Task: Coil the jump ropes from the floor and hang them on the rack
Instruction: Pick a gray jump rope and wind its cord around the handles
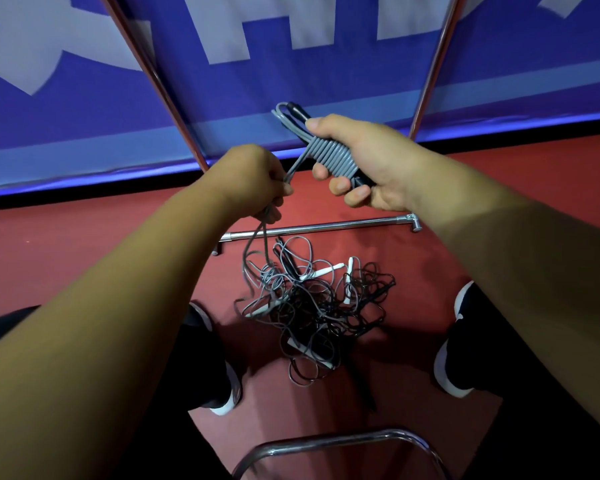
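I note right hand (361,157) fingers curled round the coiled rope (329,155); left hand (246,178) pinches its loose strand (295,166); pile (319,306) below.

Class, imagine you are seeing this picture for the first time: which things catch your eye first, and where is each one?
At centre, the right hand grips a grey rope bundle, tightly wound, while the left hand beside it grips the loose strand. Below them, a tangled pile of ropes lies on the red floor. A blue banner fills the top.
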Tool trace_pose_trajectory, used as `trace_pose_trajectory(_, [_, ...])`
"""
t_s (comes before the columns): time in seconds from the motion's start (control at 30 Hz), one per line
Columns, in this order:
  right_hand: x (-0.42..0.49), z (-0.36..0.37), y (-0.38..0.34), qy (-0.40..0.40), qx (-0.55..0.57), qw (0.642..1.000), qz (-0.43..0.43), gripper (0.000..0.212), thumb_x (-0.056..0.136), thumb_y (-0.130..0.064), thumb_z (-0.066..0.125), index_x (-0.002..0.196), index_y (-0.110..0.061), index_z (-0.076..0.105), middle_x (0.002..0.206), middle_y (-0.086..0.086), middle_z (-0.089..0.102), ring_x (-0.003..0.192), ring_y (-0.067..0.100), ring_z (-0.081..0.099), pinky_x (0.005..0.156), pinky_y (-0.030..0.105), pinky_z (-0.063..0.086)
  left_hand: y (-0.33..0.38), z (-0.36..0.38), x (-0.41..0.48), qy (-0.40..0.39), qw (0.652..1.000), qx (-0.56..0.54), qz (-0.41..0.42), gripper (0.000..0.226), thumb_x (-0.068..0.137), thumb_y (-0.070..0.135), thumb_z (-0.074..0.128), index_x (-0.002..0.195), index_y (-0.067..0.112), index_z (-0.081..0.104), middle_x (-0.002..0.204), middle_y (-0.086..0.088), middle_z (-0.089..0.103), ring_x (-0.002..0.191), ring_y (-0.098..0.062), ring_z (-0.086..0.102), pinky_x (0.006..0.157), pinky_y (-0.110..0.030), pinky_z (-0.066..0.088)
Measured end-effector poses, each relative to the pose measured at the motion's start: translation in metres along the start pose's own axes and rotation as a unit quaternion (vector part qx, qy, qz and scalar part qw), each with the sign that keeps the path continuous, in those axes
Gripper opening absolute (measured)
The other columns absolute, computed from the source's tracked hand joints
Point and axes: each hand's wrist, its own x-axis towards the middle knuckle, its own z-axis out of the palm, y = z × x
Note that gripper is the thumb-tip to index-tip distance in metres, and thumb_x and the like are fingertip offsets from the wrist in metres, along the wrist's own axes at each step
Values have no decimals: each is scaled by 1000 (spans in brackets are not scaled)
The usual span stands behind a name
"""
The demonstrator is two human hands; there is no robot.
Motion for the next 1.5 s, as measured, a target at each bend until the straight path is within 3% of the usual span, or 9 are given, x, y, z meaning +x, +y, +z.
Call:
trace_pose_trajectory(0.17, [-6,13,5,-50,-26,998,-14,34,103,-46,60,94,-13,63,78,9,65,47,14,40,40,20,22,1,-1,1,7,1000,-12,-21,12,101,1,60,94,3,69,73,-6,75,60,-24,76,51,-27,60])
trace_pose_trajectory(0.3, [-8,15,6,-79,-30,996,-18,35,105,-43,57,93,-10,60,77,10,64,46,14,38,39,18,21,4,-4,-2,-12,999,-33,-35,18,100,-5,58,93,5,71,58,7,72,59,-23,76,51,-26,60])
trace_pose_trajectory(0.53, [-15,15,11,-152,-84,985,14,31,107,-41,51,107,-11,57,75,10,66,42,12,38,38,16,21,3,-9,-5,-24,999,-39,22,15,97,1,58,98,3,72,87,-12,78,74,-30,79,74,-51,66])
trace_pose_trajectory(0.63, [-17,11,8,-201,-128,969,63,40,105,-44,50,112,-7,61,82,14,72,39,11,39,37,16,24,-3,-19,-9,-45,993,-57,98,18,93,-11,63,100,2,73,90,-19,76,79,-23,74,80,-43,65])
trace_pose_trajectory(0.77, [-17,7,10,-247,-211,934,145,44,105,-45,52,133,-15,69,94,17,76,41,11,42,38,14,26,-2,-24,-8,-49,987,-77,136,7,95,4,73,99,8,77,101,-27,75,83,-20,67,86,-37,59])
trace_pose_trajectory(0.93, [-1,-2,26,-120,-305,926,186,48,100,-52,65,131,-15,70,88,8,78,49,10,56,39,15,34,8,-21,-7,-45,985,28,162,13,86,14,84,94,24,82,88,-6,79,82,-26,72,88,-37,58])
trace_pose_trajectory(1.1, [9,-16,29,-15,-278,945,173,48,98,-52,72,123,-11,69,89,6,80,57,10,64,44,19,42,10,-15,-8,-42,969,197,143,22,83,14,84,95,30,77,86,13,76,75,-1,67,63,-7,45])
trace_pose_trajectory(1.33, [9,-8,26,-15,-135,971,198,15,102,-35,69,105,-21,67,86,1,72,57,10,60,48,20,41,19,6,-13,2,936,332,115,20,79,26,85,93,17,74,91,-1,75,88,-24,68,74,-31,48])
trace_pose_trajectory(1.5, [9,-2,22,-9,-49,990,135,32,97,-58,65,100,-26,63,78,-2,62,56,11,52,51,21,32,22,14,-15,84,952,279,90,14,81,15,71,92,8,72,86,-12,73,83,-32,70,80,-42,57])
